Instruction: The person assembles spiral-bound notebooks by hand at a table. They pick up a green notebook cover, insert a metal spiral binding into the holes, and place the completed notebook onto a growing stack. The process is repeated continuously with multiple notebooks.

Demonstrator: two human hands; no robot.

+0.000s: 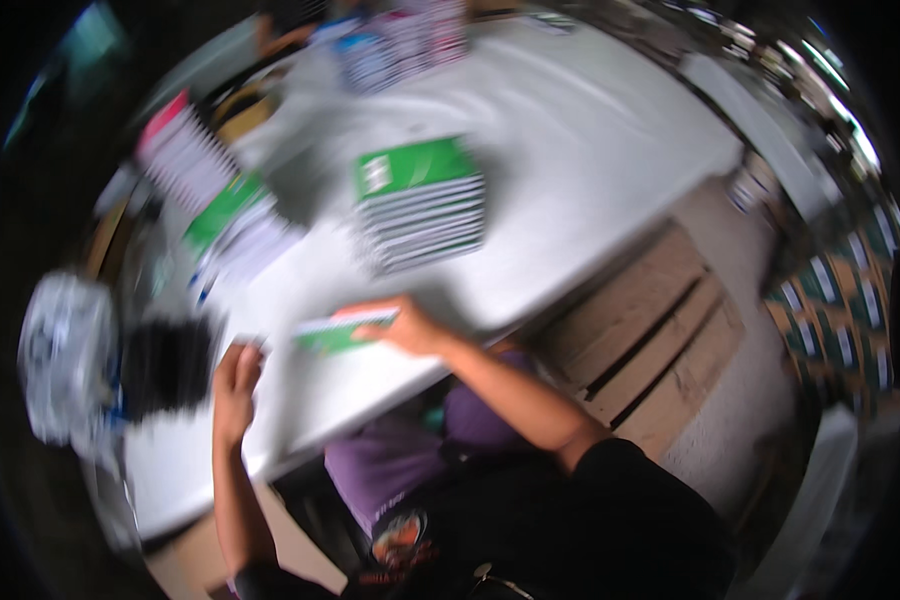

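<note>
White worktop [590, 130] filling the middle, wooden pallet [645, 340] down beside it at three o'clock from the person, and it's the right hand [402, 325] in the action, gripping a green notebook [322, 342] over the near side, with a neat stack of green notebooks [420, 205] at one o'clock from it! Over at eight o'clock from that held notebook, the left hand [234, 385] has its fingers curled, too blurred to tell whether they hold anything, with a black bundle [165, 365] just beside it at nine o'clock.
</note>
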